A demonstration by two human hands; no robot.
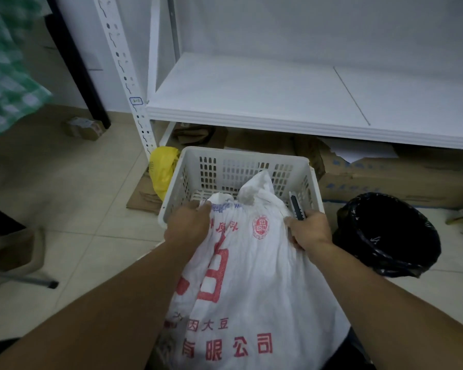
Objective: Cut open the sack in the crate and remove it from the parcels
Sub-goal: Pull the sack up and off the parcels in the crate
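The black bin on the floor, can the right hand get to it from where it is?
Probably yes. The bin stands open just beside the right hand with nothing between them, though that hand already holds the sack and a knife.

- Your sack (251, 276) carries red print: "有限公司" along the lowest line, "因大豆" just above it.
- Round red seal near the sack's top, character inside unclear.
- Blue print by your left hand (189, 225): unreadable.
- Cardboard box (385, 180) has blurred blue print.
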